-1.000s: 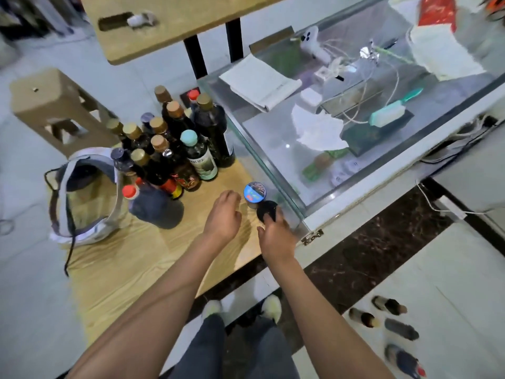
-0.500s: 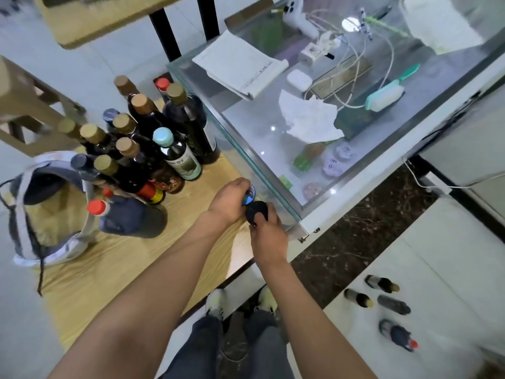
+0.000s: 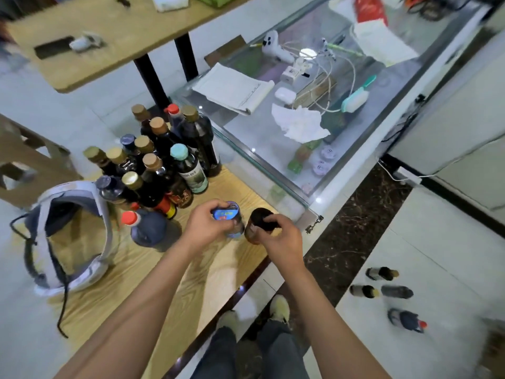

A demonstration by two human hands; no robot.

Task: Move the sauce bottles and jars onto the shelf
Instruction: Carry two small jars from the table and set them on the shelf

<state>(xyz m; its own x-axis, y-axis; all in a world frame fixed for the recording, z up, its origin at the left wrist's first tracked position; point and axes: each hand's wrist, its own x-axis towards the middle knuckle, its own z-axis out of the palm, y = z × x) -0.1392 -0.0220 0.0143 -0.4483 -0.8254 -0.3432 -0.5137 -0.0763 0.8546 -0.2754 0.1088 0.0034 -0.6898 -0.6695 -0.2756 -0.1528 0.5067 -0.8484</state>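
Now that both have closed since a second ago, the left hand (image 3: 207, 227) grips the blue-lidded jar (image 3: 229, 218) and the right hand (image 3: 278, 233) the dark-lidded jar (image 3: 258, 222) at frame centre, likely ready to be lifted off the wooden table (image 3: 114, 305).

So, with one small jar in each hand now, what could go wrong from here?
1. The left hand grips the blue-lidded jar and the right hand the black-lidded brown jar mostly from above; a loose lid or weak grip could drop one.
2. The jars are close together and may knock.
3. The cluster of dark sauce bottles stands just behind the left hand; a careless swing might topple one.
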